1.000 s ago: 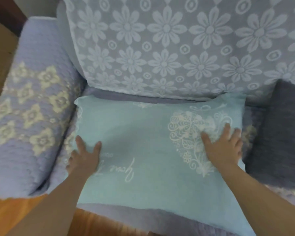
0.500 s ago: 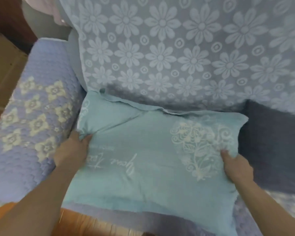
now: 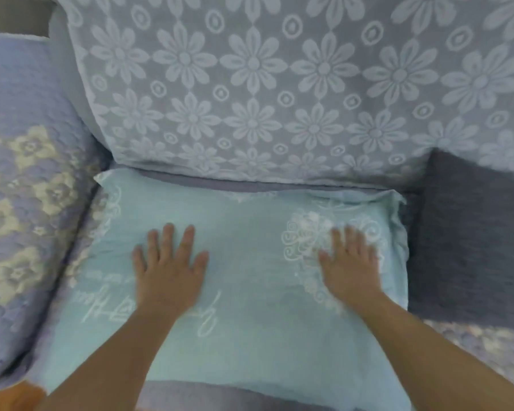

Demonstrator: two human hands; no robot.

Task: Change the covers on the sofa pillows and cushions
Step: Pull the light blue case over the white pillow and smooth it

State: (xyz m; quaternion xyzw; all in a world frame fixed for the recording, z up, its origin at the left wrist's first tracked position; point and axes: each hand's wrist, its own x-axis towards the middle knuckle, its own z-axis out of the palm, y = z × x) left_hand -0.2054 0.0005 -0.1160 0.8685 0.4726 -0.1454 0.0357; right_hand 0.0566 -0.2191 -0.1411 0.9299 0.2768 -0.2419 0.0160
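A light blue pillow with a white heart pattern and script lettering lies flat on the sofa seat, its far edge near the backrest. My left hand presses flat on the pillow's left half with fingers spread. My right hand lies flat on the white heart print at the pillow's right side, fingers straight. A dark grey cushion sits on the seat just right of the pillow.
The backrest wears a grey-blue cover with white daisies. A quilted lilac armrest with cream flowers bounds the left side. A strip of orange-brown floor shows at the bottom left.
Half a second ago both hands gripped the pillow's side edges and held it tilted up. Now the pillow lies flat on the seat and both hands press on its top.
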